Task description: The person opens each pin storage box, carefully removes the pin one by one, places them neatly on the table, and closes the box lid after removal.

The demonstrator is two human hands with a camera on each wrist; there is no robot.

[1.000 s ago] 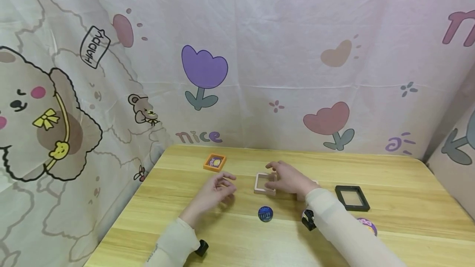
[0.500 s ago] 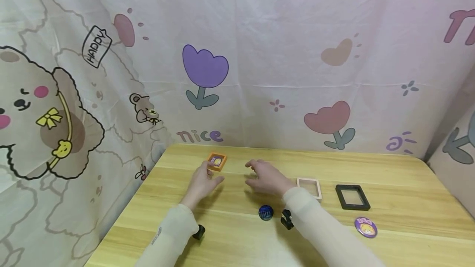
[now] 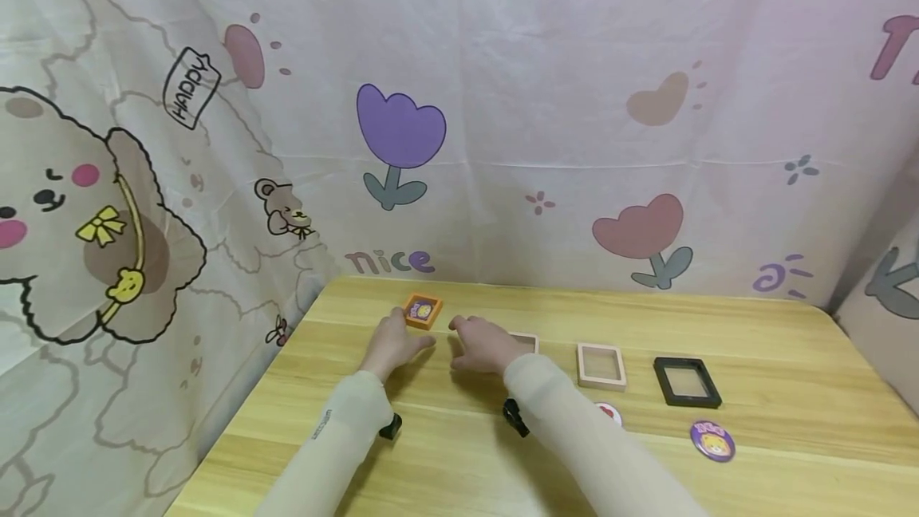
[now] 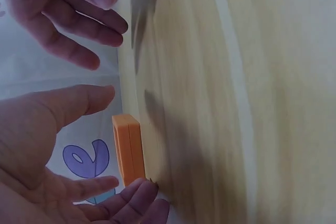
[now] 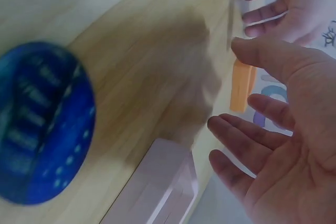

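Observation:
An orange square frame (image 3: 422, 325) holding a purple badge with a yellow figure (image 3: 424, 310) lies at the table's back left. My left hand (image 3: 390, 346) is at its left side, fingers spread and thumb apart; in the left wrist view the fingertips are close to the orange frame (image 4: 128, 153), contact unclear. To the right of the frame, my right hand (image 3: 484, 345) hovers with loosely bent fingers and holds nothing. Just behind it sits a pale pink frame (image 5: 152, 182), partly hidden in the head view. A round blue badge (image 5: 50, 124) shows in the right wrist view.
Further right lie a second pink frame (image 3: 601, 384), a black frame (image 3: 692, 402) and a purple round badge (image 3: 713, 442). A white badge with red (image 3: 609, 412) is half covered by the right sleeve. A printed cloth (image 3: 502, 102) hangs behind the wooden table (image 3: 790, 373).
The left hand has reached back and left to the orange frame. The right hand has moved left, away from the pink frame, uncovering other items; its arm now hides the blue badge.

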